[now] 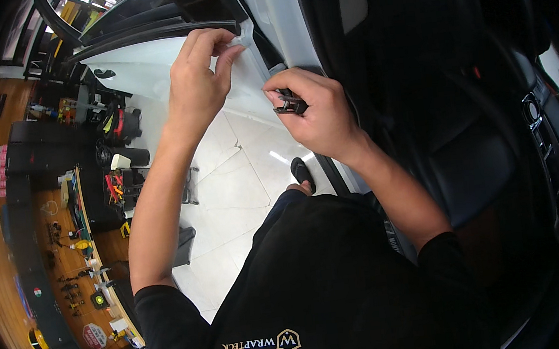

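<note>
My left hand (199, 74) pinches the edge of a thin clear film (241, 41) against the rear edge of an open white car door (141, 66). My right hand (314, 110) is closed around a small dark hand tool (289, 103), held at the door's edge just right of the left hand. The tool's tip touches the white panel below the pinched film. Both forearms reach up from my black shirt at the lower edge.
The black car seat (466, 156) and the dark cabin lie on the right. White floor tiles (228, 199) show below the door, with one dark shoe (302, 172). A wooden wall of hung tools and a black tool cart (119, 183) stand to the left.
</note>
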Motion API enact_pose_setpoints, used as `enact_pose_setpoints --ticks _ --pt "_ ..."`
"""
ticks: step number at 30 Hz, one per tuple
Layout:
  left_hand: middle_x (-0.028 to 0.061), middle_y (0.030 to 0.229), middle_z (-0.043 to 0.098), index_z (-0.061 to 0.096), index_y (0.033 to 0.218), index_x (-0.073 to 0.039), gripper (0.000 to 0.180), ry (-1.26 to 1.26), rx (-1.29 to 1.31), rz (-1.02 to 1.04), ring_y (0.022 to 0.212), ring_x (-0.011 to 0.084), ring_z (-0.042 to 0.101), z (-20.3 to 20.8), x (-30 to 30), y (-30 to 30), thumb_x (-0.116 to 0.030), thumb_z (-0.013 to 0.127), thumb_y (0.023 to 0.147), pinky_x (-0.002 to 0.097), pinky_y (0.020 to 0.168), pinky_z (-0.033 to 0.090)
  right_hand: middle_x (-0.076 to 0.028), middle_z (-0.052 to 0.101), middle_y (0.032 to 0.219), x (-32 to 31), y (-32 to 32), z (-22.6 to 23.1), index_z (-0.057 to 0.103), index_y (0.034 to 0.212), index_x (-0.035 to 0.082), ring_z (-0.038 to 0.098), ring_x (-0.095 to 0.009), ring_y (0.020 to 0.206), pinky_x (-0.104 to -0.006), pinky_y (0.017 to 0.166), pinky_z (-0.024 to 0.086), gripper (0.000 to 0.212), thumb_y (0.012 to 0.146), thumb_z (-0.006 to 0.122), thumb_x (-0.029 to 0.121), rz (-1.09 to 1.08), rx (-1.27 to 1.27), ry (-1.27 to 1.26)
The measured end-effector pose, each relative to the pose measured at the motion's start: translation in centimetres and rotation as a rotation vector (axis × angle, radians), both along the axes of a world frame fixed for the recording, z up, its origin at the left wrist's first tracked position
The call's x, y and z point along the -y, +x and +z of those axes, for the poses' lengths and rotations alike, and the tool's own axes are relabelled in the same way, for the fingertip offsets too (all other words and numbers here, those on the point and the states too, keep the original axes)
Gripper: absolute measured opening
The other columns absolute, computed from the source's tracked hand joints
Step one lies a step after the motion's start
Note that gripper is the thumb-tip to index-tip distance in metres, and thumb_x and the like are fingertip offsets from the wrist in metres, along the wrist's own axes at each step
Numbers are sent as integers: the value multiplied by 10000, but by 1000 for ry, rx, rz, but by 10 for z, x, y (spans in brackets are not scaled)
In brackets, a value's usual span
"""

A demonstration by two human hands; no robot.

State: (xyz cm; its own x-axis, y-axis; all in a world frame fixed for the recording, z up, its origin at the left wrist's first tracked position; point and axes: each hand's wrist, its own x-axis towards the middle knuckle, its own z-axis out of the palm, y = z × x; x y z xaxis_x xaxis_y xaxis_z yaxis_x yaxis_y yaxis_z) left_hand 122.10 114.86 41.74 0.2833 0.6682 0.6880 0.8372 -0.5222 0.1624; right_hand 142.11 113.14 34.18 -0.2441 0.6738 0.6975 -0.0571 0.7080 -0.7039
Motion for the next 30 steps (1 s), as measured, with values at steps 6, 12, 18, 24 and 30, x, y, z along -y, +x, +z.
enact_pose_setpoints --ticks 6,12,18,24,30 --pt "105 968 691 683 1012 12 174 22 53 -38 789 226 697 -8 -8 -5 27 785 873 307 721 572 -144 679 906 0 1 -2 661 1015 -4 707 -340 819 -374 713 550 300 743 723 -117 29 -21 -7" --pt "129 983 661 646 1005 15 154 172 15 -6 815 262 670 -23 -12 2 70 732 890 326 719 564 -139 680 910 -2 0 -2 655 1002 3 705 -338 820 -377 710 546 295 741 720 -120 24 -37 4" --pt "144 979 613 602 991 12 158 234 35 24 841 299 618 -39 -21 2 95 684 885 372 726 528 -134 677 908 -3 -1 -3 653 1002 5 698 -336 808 -376 702 544 301 738 714 -126 35 -28 1" --pt "157 960 552 522 997 6 220 302 -18 70 842 330 562 -45 -31 8 137 609 843 410 749 493 -140 683 908 -2 -1 -3 660 1009 3 704 -337 803 -377 701 550 305 740 704 -135 24 -49 -17" --pt "159 955 538 503 984 5 248 343 38 115 834 343 539 -49 -34 11 155 583 803 420 743 475 -154 702 923 -1 -2 -1 670 1019 4 722 -335 836 -374 727 562 314 739 714 -130 16 -50 -6"
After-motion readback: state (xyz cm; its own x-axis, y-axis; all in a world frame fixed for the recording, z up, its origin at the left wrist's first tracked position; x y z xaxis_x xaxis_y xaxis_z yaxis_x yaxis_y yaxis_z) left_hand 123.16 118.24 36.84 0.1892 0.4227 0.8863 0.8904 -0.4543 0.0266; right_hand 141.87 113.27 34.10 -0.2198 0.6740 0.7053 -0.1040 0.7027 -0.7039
